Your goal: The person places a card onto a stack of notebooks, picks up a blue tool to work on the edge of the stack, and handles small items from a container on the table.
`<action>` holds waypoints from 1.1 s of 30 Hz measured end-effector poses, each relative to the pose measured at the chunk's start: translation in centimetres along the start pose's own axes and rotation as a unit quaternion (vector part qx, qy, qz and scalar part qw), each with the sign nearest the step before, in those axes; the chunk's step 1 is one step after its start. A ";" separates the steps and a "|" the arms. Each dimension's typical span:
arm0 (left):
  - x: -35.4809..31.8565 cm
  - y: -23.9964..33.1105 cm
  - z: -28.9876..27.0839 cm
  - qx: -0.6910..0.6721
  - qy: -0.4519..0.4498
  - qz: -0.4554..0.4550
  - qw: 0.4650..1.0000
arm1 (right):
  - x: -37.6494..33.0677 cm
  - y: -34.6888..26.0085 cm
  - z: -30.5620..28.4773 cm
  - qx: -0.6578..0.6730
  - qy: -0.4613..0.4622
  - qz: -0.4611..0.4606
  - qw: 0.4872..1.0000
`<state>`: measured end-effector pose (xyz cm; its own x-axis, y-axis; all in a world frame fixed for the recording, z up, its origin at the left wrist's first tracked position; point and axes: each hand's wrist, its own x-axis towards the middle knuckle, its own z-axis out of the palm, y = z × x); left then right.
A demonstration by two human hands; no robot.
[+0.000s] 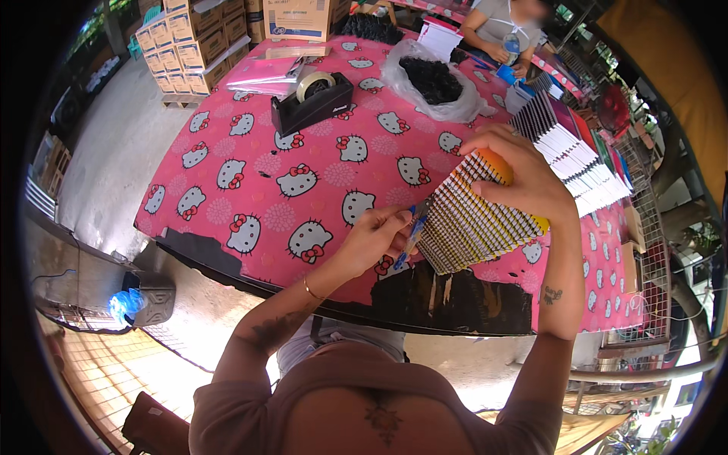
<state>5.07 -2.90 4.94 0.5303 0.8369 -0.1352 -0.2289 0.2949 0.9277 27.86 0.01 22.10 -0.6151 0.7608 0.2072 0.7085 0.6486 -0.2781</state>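
Note:
A stack of spiral-bound notebooks [470, 216] with yellow and orange covers rests near the table's front edge, its black coils facing me. My right hand [523, 171] reaches over the far right side of the stack, with fingers curled round it and holding it. In my left hand [377, 241] is a pair of small blue-handled pliers [414, 233], gripped between thumb and fingers. The tip of the pliers is at the left end of the coils; whether it touches a coil I cannot tell.
On the pink cat-print tablecloth [299, 182] stand a black tape dispenser [315, 106], a plastic bag of black coils [432, 80] and stacked notebooks [569, 152] at right. Cartons [189, 45] are piled beyond the far left. A person [504, 34] sits across the table.

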 end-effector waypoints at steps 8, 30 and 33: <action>-0.7 0.8 0.0 0.256 0.046 0.156 0.953 | 0.1 0.1 0.0 0.002 -0.009 0.002 1.000; -0.2 -0.6 -0.6 -0.117 -0.015 -0.057 0.991 | -0.3 0.0 -0.1 0.004 0.004 -0.003 1.000; 0.1 -0.8 -0.9 -0.094 -0.004 -0.056 0.994 | -0.3 0.1 -0.1 0.010 0.004 -0.006 1.000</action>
<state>4.59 -2.65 3.83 0.5679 0.7903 -0.2300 -0.3161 0.4675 0.8256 28.13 -0.09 22.09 -0.6205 0.7534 0.2175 0.6944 0.6568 -0.2940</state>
